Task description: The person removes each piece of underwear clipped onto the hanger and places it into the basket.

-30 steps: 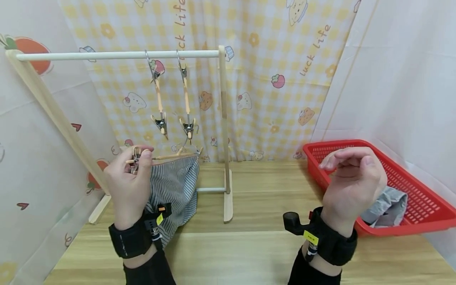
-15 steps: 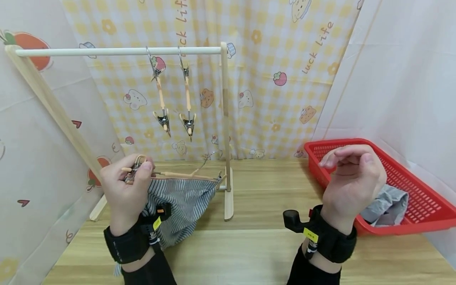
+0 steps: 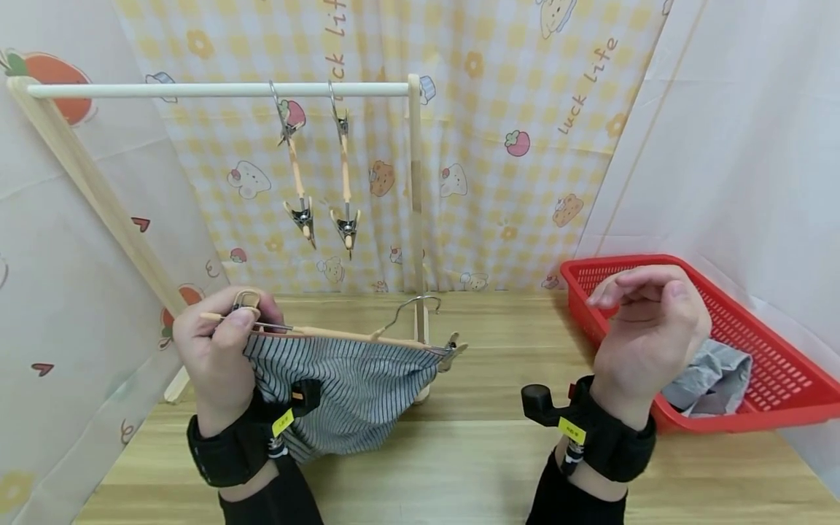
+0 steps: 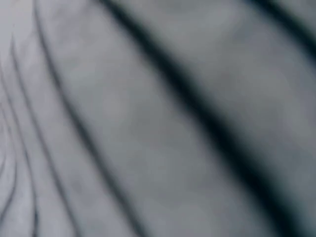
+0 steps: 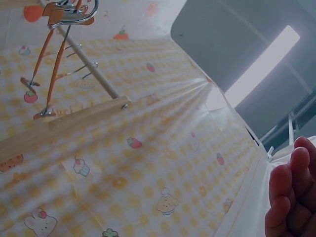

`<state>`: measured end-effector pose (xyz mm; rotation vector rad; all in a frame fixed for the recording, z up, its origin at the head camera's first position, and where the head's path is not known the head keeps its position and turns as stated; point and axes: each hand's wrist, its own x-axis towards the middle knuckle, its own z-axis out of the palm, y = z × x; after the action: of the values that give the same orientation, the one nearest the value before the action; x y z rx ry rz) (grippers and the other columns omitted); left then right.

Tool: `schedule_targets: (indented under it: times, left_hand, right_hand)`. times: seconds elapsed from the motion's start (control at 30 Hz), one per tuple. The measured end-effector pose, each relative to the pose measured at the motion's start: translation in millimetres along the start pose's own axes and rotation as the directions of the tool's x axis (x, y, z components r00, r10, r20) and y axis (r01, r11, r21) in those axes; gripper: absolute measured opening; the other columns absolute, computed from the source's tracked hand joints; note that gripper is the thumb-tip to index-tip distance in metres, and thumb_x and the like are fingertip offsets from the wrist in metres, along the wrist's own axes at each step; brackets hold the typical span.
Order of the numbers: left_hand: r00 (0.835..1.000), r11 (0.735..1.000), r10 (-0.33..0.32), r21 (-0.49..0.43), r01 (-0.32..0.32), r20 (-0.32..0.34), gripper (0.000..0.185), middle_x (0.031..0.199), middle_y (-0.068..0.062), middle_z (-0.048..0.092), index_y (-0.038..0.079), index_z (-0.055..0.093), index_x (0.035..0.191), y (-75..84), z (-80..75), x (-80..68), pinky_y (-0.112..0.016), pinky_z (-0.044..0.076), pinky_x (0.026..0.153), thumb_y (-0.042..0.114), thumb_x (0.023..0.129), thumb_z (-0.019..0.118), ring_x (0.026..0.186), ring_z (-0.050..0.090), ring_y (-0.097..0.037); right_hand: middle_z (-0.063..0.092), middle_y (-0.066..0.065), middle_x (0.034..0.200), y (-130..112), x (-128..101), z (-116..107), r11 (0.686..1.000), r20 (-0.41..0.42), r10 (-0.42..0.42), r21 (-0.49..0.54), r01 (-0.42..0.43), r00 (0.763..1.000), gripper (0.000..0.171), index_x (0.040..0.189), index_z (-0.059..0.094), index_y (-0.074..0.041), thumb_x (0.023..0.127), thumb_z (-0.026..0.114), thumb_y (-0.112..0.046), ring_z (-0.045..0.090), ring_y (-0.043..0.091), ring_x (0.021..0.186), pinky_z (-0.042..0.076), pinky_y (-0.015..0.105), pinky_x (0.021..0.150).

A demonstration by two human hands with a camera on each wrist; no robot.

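Fingers (image 3: 241,318) of the left hand (image 3: 219,350) pinch the hanger (image 3: 341,334), now swung level with its striped cloth (image 3: 348,386) spread (right hand (image 3: 646,328) loosely curled, empty), looking ready for the rail (image 3: 216,90).

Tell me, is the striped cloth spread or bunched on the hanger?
Spread. The striped cloth stretches along the hanger, from the left hand to the far clip.

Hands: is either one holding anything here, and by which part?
The left hand pinches the hanger at its left-end clip, with striped cloth clipped along it. The right hand holds nothing, fingers loosely curled in the air.
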<state>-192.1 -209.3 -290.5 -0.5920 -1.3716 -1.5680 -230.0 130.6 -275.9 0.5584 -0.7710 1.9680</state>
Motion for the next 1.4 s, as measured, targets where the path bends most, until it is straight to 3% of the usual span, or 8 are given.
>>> schedule_targets:
  times: [0.53,0.63,0.8,0.9,1.0,1.17,1.3,1.4]
  left_hand:
    - [0.978,0.949,-0.059,-0.315,-0.007,-0.199,0.032,0.053,-0.01,0.054,-0.007,0.046,0.062,-7.1,25.0,-2.0,-0.021,0.041,0.041,0.014,0.086,0.046,0.043,0.051,-0.015]
    - [0.985,0.918,-0.086,-0.396,0.019,-0.151,0.035,0.055,-0.01,0.055,-0.005,0.047,0.067,-9.4,27.5,-2.5,-0.021,0.043,0.043,0.019,0.091,0.051,0.045,0.051,-0.015]
    - [0.989,0.869,-0.132,-0.488,0.081,-0.069,0.04,0.06,-0.009,0.057,-0.002,0.048,0.072,-11.4,33.1,-3.0,-0.021,0.041,0.043,0.031,0.094,0.057,0.048,0.049,-0.015]
    - [0.989,0.84,-0.146,-0.532,0.104,-0.037,0.042,0.061,-0.008,0.056,0.0,0.049,0.074,-12.5,37.8,-5.0,-0.021,0.038,0.042,0.036,0.094,0.06,0.048,0.046,-0.015]
    - [0.987,0.824,-0.158,-0.553,0.123,-0.015,0.043,0.062,-0.008,0.057,0.0,0.051,0.075,-15.4,39.9,-7.6,-0.022,0.037,0.044,0.038,0.092,0.063,0.05,0.044,-0.015]
    - [0.985,0.886,-0.167,-0.432,0.168,0.042,0.053,0.066,-0.008,0.057,-0.001,0.057,0.076,-23.9,37.0,-6.9,-0.023,0.041,0.05,0.05,0.091,0.067,0.055,0.048,-0.017]
    - [0.982,0.95,-0.162,-0.254,0.183,0.099,0.056,0.073,-0.009,0.061,-0.002,0.065,0.08,-28.5,30.7,-2.2,-0.025,0.045,0.058,0.053,0.088,0.069,0.061,0.053,-0.018]
    - [0.97,0.96,-0.179,-0.186,0.209,0.162,0.043,0.077,-0.009,0.063,-0.002,0.071,0.084,-28.0,25.9,0.4,-0.027,0.043,0.064,0.04,0.094,0.066,0.067,0.053,-0.019]
  right_hand:
    - [0.063,0.017,0.07,4,0,-9,0.974,0.151,0.149,-0.192,-0.119,0.977,0.033,0.077,0.06,0.018,0.096,0.048,-0.007,0.059,0.026,0.061,0.051,0.031,0.063]
    - [0.069,0.016,0.087,1,-2,-10,0.924,0.218,0.251,-0.345,-0.166,0.943,0.028,0.091,0.068,0.012,0.097,0.05,-0.008,0.062,0.027,0.081,0.051,0.031,0.074]
    - [0.07,0.013,0.106,-3,-3,-11,0.832,0.343,0.425,-0.512,-0.213,0.838,0.024,0.112,0.07,0.004,0.098,0.054,-0.007,0.059,0.026,0.103,0.046,0.03,0.088]
    - [0.071,0.013,0.1,-5,-4,-13,0.833,0.393,0.453,-0.507,-0.223,0.8,0.02,0.106,0.071,0.004,0.098,0.055,-0.005,0.061,0.024,0.095,0.049,0.028,0.082]
    - [0.071,0.013,0.091,-7,-6,-17,0.877,0.436,0.416,-0.426,-0.225,0.798,0.02,0.094,0.071,0.006,0.098,0.055,-0.005,0.06,0.022,0.082,0.051,0.025,0.069]
    - [0.071,0.014,0.087,-4,-6,-24,0.938,0.475,0.314,-0.29,-0.19,0.822,0.021,0.087,0.069,0.009,0.097,0.061,-0.008,0.062,0.021,0.078,0.052,0.022,0.061]
    - [0.071,0.013,0.087,0,0,-27,0.923,0.461,0.315,-0.352,-0.156,0.829,0.022,0.087,0.07,0.007,0.098,0.059,-0.009,0.062,0.021,0.08,0.049,0.022,0.062]
    - [0.071,0.013,0.086,3,4,-30,0.908,0.437,0.334,-0.387,-0.161,0.835,0.024,0.086,0.071,0.006,0.098,0.057,-0.009,0.061,0.022,0.08,0.046,0.023,0.062]
